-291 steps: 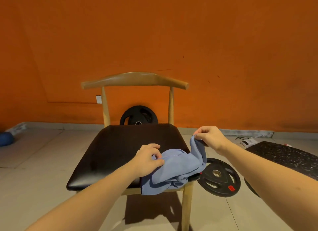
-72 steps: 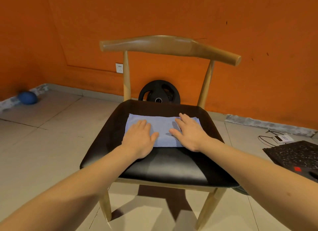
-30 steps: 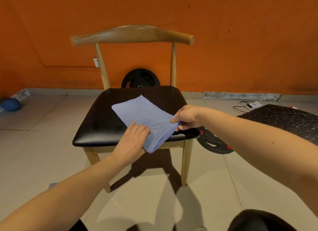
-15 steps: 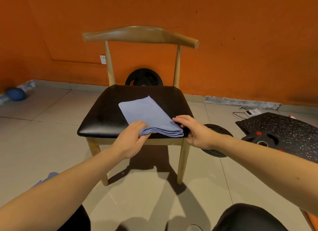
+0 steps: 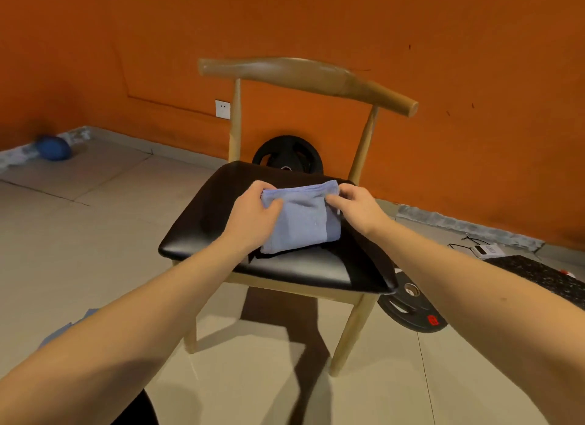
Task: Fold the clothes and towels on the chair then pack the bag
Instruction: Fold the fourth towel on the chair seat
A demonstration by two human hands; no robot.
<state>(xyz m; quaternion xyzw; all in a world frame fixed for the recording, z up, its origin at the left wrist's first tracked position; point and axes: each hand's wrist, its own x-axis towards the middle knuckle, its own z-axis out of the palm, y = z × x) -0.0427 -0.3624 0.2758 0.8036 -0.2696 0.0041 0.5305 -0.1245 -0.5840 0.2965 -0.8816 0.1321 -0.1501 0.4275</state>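
Note:
A light blue towel (image 5: 302, 218), folded into a small thick rectangle, lies on the black seat of a wooden chair (image 5: 221, 209). My left hand (image 5: 253, 215) grips the towel's far left corner, thumb over the top layer. My right hand (image 5: 357, 209) pinches its far right corner. Both hands hold the folded edge that faces the chair back. No bag is in view.
A black weight plate (image 5: 288, 153) leans on the orange wall behind the chair. Another plate (image 5: 411, 307) lies on the tiled floor by the right front leg. A speckled black mat (image 5: 544, 275) and a small white device (image 5: 486, 250) sit at right, a blue ball (image 5: 55, 148) far left.
The towel lay as a long strip at the seat's front edge half a second ago. Now it is folded shorter in the middle of the seat, with both hands at its far corners.

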